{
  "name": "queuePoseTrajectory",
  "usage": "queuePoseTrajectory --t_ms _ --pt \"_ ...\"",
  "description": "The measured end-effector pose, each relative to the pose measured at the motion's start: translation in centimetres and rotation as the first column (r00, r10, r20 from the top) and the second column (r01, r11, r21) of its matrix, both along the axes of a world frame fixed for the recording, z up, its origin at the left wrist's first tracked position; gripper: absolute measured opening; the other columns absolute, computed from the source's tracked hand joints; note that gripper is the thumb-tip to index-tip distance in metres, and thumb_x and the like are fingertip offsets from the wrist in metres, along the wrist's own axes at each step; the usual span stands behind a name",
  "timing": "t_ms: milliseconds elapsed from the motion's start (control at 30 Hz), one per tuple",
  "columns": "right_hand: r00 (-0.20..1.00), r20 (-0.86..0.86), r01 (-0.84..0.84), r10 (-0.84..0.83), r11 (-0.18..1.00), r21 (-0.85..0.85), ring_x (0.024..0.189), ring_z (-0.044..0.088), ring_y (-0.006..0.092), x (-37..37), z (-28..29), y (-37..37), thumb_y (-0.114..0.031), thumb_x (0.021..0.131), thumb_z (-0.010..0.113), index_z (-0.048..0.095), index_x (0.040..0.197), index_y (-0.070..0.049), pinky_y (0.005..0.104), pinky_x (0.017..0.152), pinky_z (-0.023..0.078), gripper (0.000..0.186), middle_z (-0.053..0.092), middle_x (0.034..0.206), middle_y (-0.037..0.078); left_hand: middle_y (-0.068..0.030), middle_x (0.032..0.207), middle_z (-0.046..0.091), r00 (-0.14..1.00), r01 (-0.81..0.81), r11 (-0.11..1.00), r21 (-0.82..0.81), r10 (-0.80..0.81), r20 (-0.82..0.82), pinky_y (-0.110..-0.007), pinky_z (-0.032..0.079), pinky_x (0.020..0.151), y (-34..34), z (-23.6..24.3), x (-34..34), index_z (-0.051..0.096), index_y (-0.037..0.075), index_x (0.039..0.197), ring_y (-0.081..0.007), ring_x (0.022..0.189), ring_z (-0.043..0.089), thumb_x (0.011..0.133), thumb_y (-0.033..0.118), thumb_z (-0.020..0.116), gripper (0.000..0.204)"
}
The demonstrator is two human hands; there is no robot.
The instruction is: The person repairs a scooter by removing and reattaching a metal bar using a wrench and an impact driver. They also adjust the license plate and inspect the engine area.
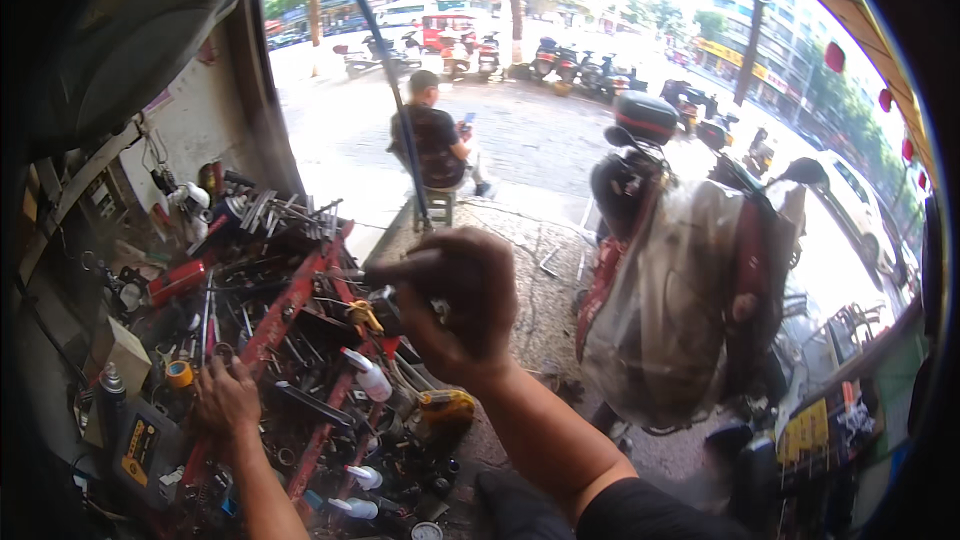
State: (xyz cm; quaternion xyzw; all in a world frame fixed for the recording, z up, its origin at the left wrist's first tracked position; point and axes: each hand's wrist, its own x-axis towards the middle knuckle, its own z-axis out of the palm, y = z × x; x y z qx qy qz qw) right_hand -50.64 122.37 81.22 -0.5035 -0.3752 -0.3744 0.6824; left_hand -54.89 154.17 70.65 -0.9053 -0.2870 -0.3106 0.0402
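Observation:
My right hand is raised in the middle of the view, its fingers curled closed and dark with grime. A thin dark shape sticks out of it to the left; blur hides whether this is a finger or a held thing. Lower left, my left hand rests palm down among the tools, fingers a little apart, with nothing visible in its grip. Beside it lies a roll of yellow tape. Both hands are over or near a cluttered bench with a red metal frame. White spray bottles stand between them.
A dark hose hangs from above, close behind my right hand. Loose sockets and rods fill the bench's far end. To the right stands a scooter under clear plastic. A seated person is outside, near parked scooters.

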Motion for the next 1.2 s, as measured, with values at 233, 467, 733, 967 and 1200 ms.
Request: queuePoseTrajectory --t_ms 233,467,733,967,1200 --pt "0.613 -0.699 0.156 -0.369 0.923 -0.351 0.067 0.067 0.023 -24.4 -13.3 -13.7 -0.016 0.082 0.072 0.052 0.106 -0.005 0.0321 0.064 0.054 0.033 0.064 0.075 0.012 -0.0192 0.114 0.057 0.818 0.471 0.878 0.079 -0.469 0.332 -0.049 0.04 0.094 -5.2 -2.4 -5.5 0.058 0.001 0.112 -0.0383 0.108 0.052 0.087 0.023 0.058 0.033" --pt "0.423 -0.641 -0.112 -0.64 0.665 -0.738 0.093 0.061 0.0406 -46.4 -24.9 -22.7 -0.018 0.082 0.065 0.052 0.113 -0.004 0.0471 0.078 0.052 0.037 0.06 0.104 0.021 -0.0222 0.105 0.06 0.684 0.605 0.575 -0.551 -0.73 -0.012 -0.045 0.045 0.09 -23.7 -18.5 -23.0 0.061 0.0 0.107 -0.0388 0.102 0.058 0.08 0.01 0.064 0.029" --pt "0.125 -0.683 -0.215 -0.72 0.652 -0.727 0.097 0.062 0.0383 -70.3 -30.3 -40.8 -0.014 0.08 0.063 0.057 0.106 -0.005 0.045 0.082 0.052 0.029 0.062 0.103 0.018 -0.023 0.104 0.068 0.077 0.313 0.615 -0.724 -0.776 -0.626 -0.041 0.05 0.089 -42.6 -29.8 -45.9 0.065 -0.002 0.109 -0.0368 0.103 0.064 0.079 0.033 0.067 0.046" --pt "-0.223 -0.615 0.321 -0.756 0.539 -0.779 0.08 0.064 0.0389 -77.9 -28.2 -59.4 -0.013 0.072 0.07 0.06 0.083 -0.002 0.0438 0.074 0.053 0.018 0.065 0.083 0.02 -0.02 0.104 0.069 0.027 0.262 0.58 -0.772 -0.804 -0.595 -0.039 0.049 0.092 -53.5 -28.3 -51.2 0.069 0.002 0.106 -0.0336 0.106 0.063 0.08 0.034 0.068 0.041" --pt "-0.347 -0.572 0.365 -0.743 0.455 -0.812 0.086 0.066 0.0377 -74.1 -29.9 -72.8 -0.017 0.075 0.07 0.059 0.09 0.0 0.043 0.077 0.052 0.025 0.067 0.093 0.022 -0.0161 0.086 0.07 0.195 0.153 0.679 -0.718 -0.733 -0.651 -0.038 0.052 0.075 -55.9 -33.8 -55.5 0.071 0.001 0.098 -0.0273 0.082 0.068 0.08 0.025 0.067 0.031"
